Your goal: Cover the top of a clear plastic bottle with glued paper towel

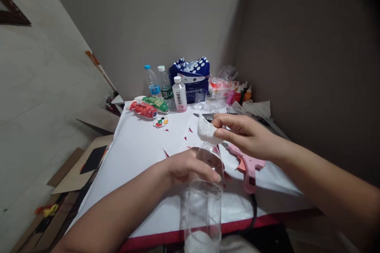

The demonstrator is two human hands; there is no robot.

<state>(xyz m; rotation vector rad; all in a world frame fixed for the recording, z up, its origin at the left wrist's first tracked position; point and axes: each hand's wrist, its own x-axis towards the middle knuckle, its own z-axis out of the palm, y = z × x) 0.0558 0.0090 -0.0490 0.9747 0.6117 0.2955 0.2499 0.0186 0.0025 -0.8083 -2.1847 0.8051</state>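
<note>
My left hand [197,166] is wrapped around a clear plastic bottle [204,201]. The bottle slants, its neck away from me and its base past the table's front edge. Something white shows at the base; whether it lies inside or behind I cannot tell. Between the thumb and fingers of my right hand [237,128] is a piece of white tissue [206,129], at the bottle's mouth. The tissue hides the mouth. To the right of the bottle lies a pink glue gun [247,164] with a black cord. Scissors [204,116] lie partly hidden behind my right hand.
On the white-covered table [139,142] are red [144,109] and green [157,104] fish-shaped crafts and a paint palette [160,122]. Behind stand several bottles [179,97], a blue tissue pack [190,77], clear cups [200,99] and paint bottles [247,93]. Cardboard [83,166] leans left.
</note>
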